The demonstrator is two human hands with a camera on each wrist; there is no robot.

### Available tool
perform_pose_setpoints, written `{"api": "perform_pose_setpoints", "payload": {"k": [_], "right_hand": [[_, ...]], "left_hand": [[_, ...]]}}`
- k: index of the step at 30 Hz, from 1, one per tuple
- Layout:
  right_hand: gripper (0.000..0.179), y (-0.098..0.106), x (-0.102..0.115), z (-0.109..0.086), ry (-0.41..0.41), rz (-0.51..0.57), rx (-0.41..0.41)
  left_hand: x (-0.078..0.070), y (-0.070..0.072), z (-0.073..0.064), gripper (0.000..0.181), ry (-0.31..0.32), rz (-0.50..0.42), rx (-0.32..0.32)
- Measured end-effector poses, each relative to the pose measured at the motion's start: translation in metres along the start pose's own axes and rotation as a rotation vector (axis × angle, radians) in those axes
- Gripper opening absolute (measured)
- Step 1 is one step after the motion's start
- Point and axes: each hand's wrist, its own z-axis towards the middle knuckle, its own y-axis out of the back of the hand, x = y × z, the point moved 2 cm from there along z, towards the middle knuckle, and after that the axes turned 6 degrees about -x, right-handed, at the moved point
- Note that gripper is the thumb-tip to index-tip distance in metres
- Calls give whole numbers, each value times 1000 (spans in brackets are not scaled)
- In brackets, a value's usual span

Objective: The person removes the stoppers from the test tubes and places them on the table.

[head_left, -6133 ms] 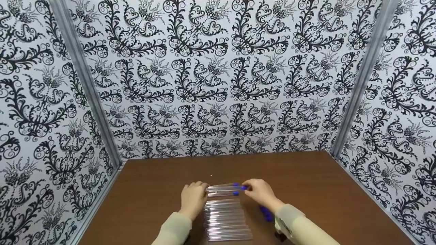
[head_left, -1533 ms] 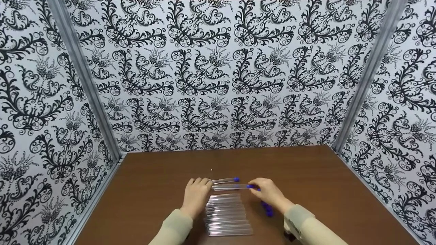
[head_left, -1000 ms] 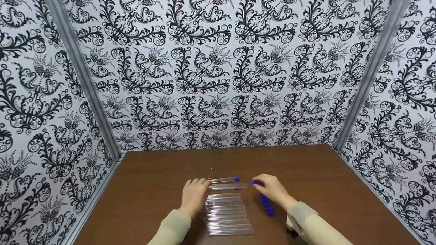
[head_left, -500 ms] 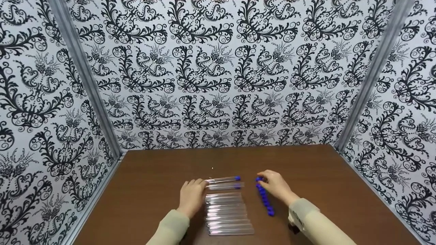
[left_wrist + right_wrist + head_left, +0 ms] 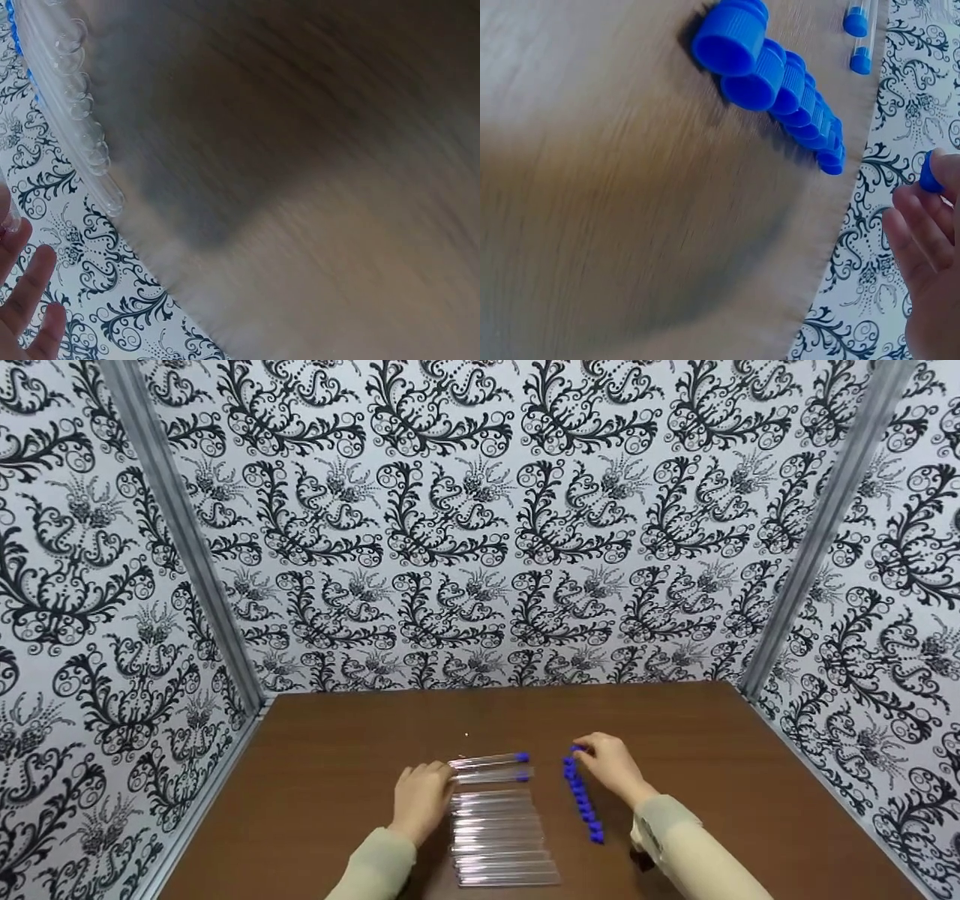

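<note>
My left hand [image 5: 421,801] holds the closed end of a clear, uncapped test tube [image 5: 491,773], its open end pointing right; the left wrist view shows only a sliver of this tube. Two blue-capped test tubes lie beside or under it, the farther one [image 5: 487,760] plainly apart. My right hand [image 5: 613,765] pinches a blue cap [image 5: 930,174] between thumb and finger. That hand is at the far end of a row of blue caps [image 5: 582,799], which lie on the table in a line.
Nearer me, several uncapped test tubes [image 5: 499,840] lie side by side between my forearms. The brown wooden table [image 5: 337,727] runs back to patterned wall panels [image 5: 450,585] with grey metal posts at the corners.
My right hand has pulled the blue cap off the tube and carried it right to the far end of the cap row. My left hand has shifted slightly left, still holding the tube.
</note>
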Motion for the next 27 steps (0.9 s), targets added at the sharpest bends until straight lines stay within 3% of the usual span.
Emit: {"api": "perform_pose_setpoints", "payload": {"k": [13, 27], "right_hand": [[17, -21, -17, 13, -101, 18, 30], [13, -36, -28, 28, -112, 60, -10]], "left_hand": [[10, -9, -4, 6, 9, -5, 55], [14, -15, -6, 5, 22, -8, 81]]}}
